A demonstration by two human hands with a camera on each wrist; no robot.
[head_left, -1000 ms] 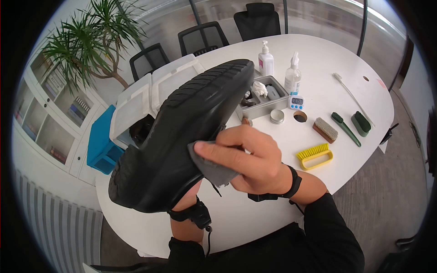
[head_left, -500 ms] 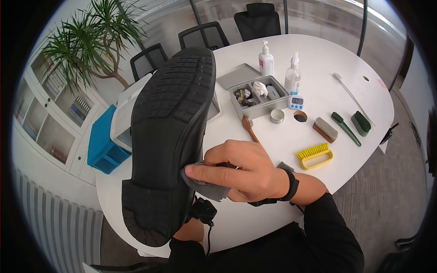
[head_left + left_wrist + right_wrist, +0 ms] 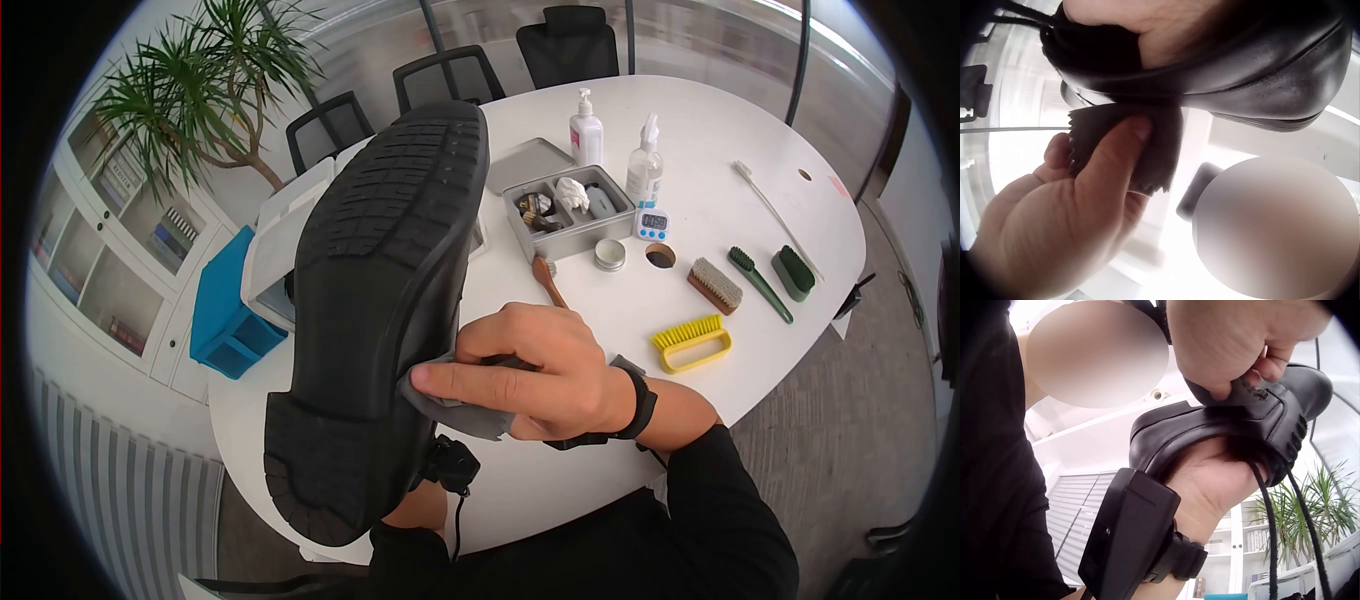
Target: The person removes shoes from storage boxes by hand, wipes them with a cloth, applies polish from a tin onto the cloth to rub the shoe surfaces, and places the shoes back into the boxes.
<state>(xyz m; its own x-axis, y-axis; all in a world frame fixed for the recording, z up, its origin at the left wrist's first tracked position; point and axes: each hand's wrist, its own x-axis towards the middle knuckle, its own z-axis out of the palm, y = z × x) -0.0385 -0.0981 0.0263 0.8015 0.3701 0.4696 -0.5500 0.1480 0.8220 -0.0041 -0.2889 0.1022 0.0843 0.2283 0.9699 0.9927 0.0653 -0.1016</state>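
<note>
A black leather lace-up shoe is held up in front of me, its sole facing the head camera and its toe pointing away. My left hand reaches into the shoe's opening and carries it from within; its fingers are hidden inside. With thumb and fingers, my right hand pinches a dark grey cloth with zigzag edges. The cloth lies against the shoe's side, close to the sole edge. In the left wrist view the cloth is folded under the right thumb. Loose laces hang from the shoe.
On the white table stand a grey divided box, a pump bottle, a spray bottle and a small timer. Several brushes, including a yellow one, lie right. A blue container stands left, behind the shoe.
The shoe has turned from showing its side to showing its sole, more upright, and the right hand has shifted slightly left with the cloth. Over the last half second the shoe moved only slightly.
</note>
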